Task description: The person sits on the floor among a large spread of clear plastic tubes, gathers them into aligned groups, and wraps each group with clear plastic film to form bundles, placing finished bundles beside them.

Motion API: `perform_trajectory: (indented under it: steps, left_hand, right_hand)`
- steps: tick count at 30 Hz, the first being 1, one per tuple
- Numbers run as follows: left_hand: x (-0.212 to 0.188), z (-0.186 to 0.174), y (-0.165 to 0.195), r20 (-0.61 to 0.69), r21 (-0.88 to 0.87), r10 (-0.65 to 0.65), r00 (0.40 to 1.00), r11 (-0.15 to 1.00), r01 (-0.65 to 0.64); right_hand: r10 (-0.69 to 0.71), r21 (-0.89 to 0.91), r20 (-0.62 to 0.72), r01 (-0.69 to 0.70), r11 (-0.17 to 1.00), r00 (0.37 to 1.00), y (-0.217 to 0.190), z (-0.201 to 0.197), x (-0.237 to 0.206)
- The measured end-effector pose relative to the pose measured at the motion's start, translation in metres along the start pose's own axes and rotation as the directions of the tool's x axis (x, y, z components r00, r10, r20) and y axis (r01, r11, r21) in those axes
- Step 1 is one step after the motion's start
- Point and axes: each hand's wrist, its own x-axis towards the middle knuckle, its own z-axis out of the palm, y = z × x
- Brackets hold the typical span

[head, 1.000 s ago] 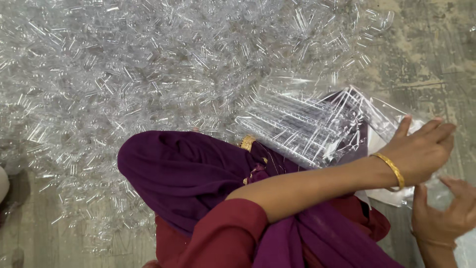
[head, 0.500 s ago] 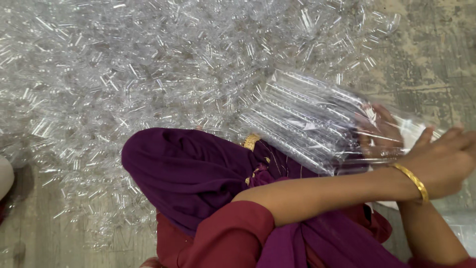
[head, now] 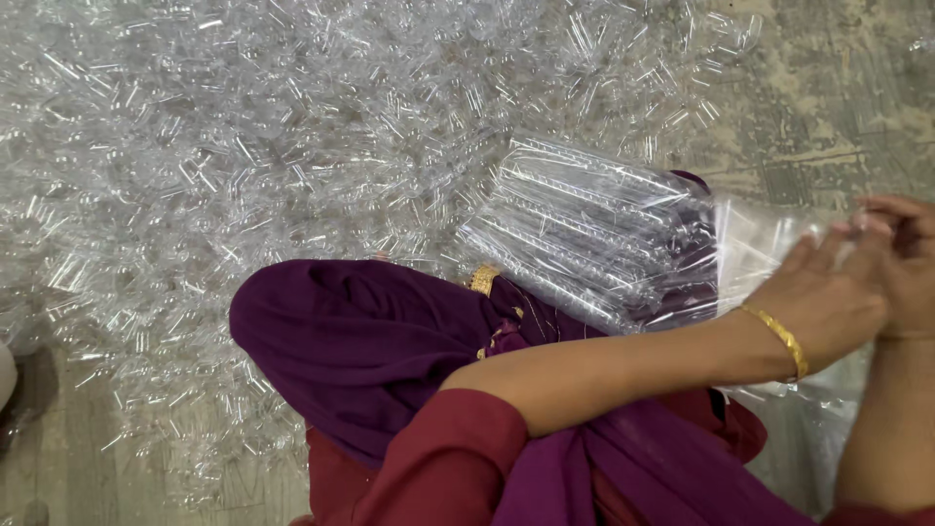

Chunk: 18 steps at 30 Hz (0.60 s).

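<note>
A clear plastic bag (head: pixel 594 229) packed with rows of clear plastic tubes lies across my purple-clad knee (head: pixel 360 341). Its loose open end (head: pixel 755 244) points right. My left hand (head: pixel 828 302), with a gold bangle on the wrist, reaches across my body and rests against that loose film, fingers stretched towards my right hand. At the frame's right edge, my right hand (head: pixel 901 258) meets the left fingertips with its fingers curled over the film. Both hands appear to pinch the bag's mouth.
A wide heap of loose clear plastic tubes (head: pixel 243 146) covers the floor ahead and to my left. Bare concrete floor (head: pixel 838 107) shows at the upper right. More clear film (head: pixel 808 438) lies under my right forearm.
The filled bag has shifted left and settled flatter on my knee. My left hand went from spread over the bag to its open end, and my right hand rose to meet it.
</note>
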Motion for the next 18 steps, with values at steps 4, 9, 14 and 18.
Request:
perform_trajectory:
  steps: [4,9,14,18]
  left_hand:
    - [-0.030,-0.063,-0.018,0.195,0.180,-0.274,0.942,0.954,0.240]
    - [-0.115,-0.165,-0.062,0.311,0.069,-0.315,0.897,0.949,0.309]
    - [-0.187,-0.284,-0.077,0.084,0.259,-0.452,0.888,0.871,0.418]
    - [-0.216,-0.361,-0.093,-0.002,0.055,-0.517,0.856,0.855,0.517]
  right_hand:
    - [0.130,0.165,0.026,-0.132,0.977,0.991,-0.048,0.012,0.047]
    - [0.002,0.491,0.137,-0.069,0.868,0.991,-0.149,0.064,0.120]
    - [-0.199,0.606,0.252,0.006,0.795,0.947,-0.234,0.116,0.173]
    - [-0.247,0.572,0.281,0.045,0.819,0.927,-0.264,0.127,0.176]
